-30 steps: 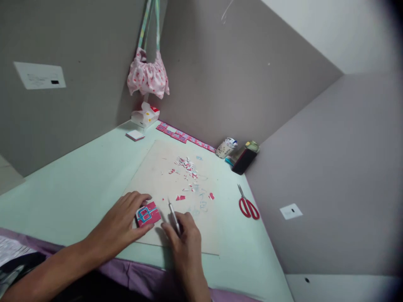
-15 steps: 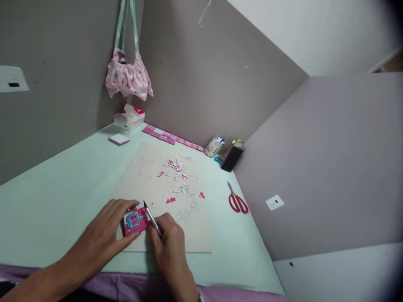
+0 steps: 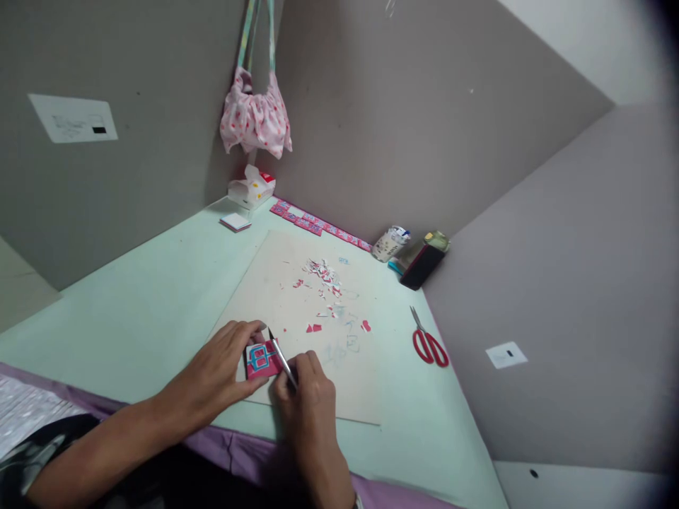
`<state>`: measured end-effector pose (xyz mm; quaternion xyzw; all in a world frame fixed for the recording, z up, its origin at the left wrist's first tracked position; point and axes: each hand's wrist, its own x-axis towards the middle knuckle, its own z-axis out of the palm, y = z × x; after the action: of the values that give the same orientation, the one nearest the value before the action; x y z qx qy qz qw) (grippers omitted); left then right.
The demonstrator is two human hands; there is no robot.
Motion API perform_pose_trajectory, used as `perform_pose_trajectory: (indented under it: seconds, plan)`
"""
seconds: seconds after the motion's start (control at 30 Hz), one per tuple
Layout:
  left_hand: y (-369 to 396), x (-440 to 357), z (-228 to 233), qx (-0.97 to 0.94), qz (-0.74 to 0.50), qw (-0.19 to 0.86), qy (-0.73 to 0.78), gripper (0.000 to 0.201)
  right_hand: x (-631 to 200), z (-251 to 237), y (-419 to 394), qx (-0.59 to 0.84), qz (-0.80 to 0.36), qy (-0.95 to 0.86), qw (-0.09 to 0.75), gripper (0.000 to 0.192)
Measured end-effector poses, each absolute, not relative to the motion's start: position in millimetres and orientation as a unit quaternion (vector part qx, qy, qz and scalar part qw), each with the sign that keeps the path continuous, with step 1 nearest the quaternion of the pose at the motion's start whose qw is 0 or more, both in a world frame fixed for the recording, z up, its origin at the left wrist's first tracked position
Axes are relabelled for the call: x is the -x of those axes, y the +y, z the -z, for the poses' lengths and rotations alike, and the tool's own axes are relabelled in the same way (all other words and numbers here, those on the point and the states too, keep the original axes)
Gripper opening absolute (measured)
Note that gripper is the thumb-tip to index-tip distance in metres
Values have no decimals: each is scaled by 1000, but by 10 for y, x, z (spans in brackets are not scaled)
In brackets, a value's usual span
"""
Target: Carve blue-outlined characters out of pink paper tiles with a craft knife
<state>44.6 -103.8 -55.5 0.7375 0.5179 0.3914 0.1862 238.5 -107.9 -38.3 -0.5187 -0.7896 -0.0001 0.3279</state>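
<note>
Between the thumb and fingers of my left hand (image 3: 225, 360) is a small pink card (image 3: 270, 369) with a blue and white line pattern, held just above the board. My right hand (image 3: 310, 389) is closed around a silver craft knife (image 3: 283, 360), its dark pointed tip up and to the left, near the card's upper right edge. Under both hands lies a pale cutting board (image 3: 350, 396) with blue pen marks. A heap of pink and white paper scraps (image 3: 321, 272) lies on it, and a few pink pieces (image 3: 314, 328) are nearer my hands.
Red-handled scissors (image 3: 428, 343) lie on the right of the pale green table (image 3: 414, 438). At the back stand a decorated cup (image 3: 390, 244), a dark phone-like slab (image 3: 423, 267), a row of pink cards (image 3: 318, 225), a stack of cards (image 3: 235, 222) and an open white box (image 3: 252, 187).
The whole view has shifted, so the scene sits further right. Both hands keep their hold on the card and the knife, nearly unchanged relative to the board.
</note>
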Motion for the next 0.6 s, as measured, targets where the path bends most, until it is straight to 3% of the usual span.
perform_pose_trajectory:
  seconds: [0.3, 0.6]
  plan:
    - [-1025, -448, 537, -745, -390, 189, 507, 52, -2418, 395, -1136, 535, 23, -787, 306, 19]
    - [-1006, -289, 627, -753, -379, 218, 492, 45, -3239, 103, -964, 602, -23, -727, 329, 23]
